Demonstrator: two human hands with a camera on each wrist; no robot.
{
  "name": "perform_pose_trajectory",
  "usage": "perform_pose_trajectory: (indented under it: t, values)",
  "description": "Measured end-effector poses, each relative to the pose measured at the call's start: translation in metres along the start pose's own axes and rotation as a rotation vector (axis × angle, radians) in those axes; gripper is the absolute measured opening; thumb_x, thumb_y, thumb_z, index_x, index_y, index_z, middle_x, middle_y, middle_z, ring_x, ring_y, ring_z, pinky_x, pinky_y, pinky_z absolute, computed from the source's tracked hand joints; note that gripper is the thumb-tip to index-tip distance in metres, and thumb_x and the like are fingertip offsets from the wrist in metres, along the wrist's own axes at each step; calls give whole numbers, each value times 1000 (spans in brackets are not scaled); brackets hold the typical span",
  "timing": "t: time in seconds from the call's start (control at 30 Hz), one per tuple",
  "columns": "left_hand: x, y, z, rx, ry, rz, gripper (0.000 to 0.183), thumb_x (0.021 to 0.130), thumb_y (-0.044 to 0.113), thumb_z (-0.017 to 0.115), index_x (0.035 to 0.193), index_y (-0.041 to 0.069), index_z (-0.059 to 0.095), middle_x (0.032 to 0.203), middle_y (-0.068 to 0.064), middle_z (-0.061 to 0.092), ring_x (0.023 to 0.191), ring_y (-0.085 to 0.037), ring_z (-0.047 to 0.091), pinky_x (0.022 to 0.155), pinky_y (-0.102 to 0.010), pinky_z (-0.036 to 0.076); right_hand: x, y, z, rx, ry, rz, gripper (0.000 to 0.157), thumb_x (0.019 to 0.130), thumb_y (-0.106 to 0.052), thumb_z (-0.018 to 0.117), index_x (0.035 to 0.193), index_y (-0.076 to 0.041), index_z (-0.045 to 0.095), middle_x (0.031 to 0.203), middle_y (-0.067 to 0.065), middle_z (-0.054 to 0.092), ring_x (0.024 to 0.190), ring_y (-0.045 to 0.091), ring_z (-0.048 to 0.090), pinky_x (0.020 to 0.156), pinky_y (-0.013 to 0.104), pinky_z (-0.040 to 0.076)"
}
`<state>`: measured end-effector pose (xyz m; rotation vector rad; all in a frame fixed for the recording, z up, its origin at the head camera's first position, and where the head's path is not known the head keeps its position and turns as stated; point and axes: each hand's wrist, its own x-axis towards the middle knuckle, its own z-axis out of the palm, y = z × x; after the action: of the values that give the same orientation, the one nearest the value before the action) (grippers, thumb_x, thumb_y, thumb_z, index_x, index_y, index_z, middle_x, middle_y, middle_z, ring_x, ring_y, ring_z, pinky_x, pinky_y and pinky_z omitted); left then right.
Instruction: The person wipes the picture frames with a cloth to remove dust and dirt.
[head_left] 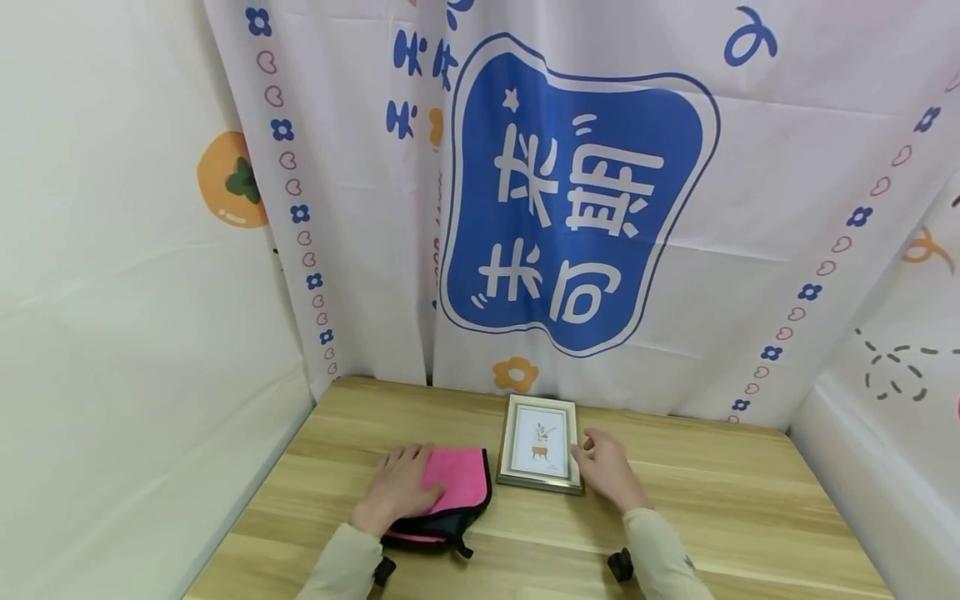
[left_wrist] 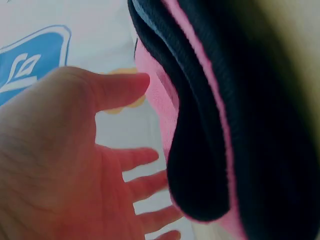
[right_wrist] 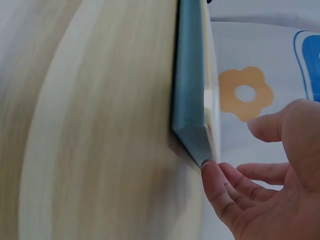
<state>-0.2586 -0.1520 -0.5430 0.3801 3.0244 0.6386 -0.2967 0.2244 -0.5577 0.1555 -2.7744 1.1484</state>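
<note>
Seeing a folded pink cloth [head_left: 461, 479] with black edging directly under the fingers of the left hand [head_left: 397, 487]. Resting this hand on top with fingers rather straight and thumb spread apart, gripping nothing. Showing, in the left wrist view, several pink and black layers close beside the fingertips. Letting out a short black tab [head_left: 464, 551] on the near side, below the left thumb. Having a pale metallic picture frame [head_left: 538, 483] to the right of the left fingers, apart from the cloth, and just left of the fingers of the right hand [head_left: 611, 471]. Holding inside the frame a white print [head_left: 540, 437] of a potted plant. Placing the right thumb and fingertips at the frame's right edge, loosely bent and parted, not closing around it; not managing to tell how firmly touching. Supporting cloth and frame with a wood-grain table [head_left: 720, 508], extending to both sides of the fingers. Facing, beyond the fingertips, a white curtain [head_left: 750, 183] with a large blue panel [head_left: 577, 208] and, lower, an orange flower [head_left: 501, 375].
</note>
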Motion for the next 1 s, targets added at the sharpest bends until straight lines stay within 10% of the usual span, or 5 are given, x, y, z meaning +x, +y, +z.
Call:
perform_pose_trajectory:
  t: [0.4,0.73,1.0]
  values:
    - [38,-8,-2,30,-126,89,69,84,34,80,143,3,62,142,-19,62,137,-47,53,117,-64,40,11,9,22,5,30,51,16,96,-7,68,87,3,61,68,1,44,61,15,40,58,30,35]
    - [57,-4,-11,-142,-295,32,68,81,18,90,142,1,64,141,-16,67,131,-36,62,110,-58,50,6,11,22,5,25,106,42,97,-9,68,133,13,66,83,8,65,70,18,53,64,33,46]
    - [66,-6,-20,-190,-309,39,60,85,15,81,142,3,66,144,-15,66,134,-36,60,113,-58,48,4,8,22,-2,26,142,45,96,-12,70,135,10,66,91,8,69,77,19,56,67,33,48]
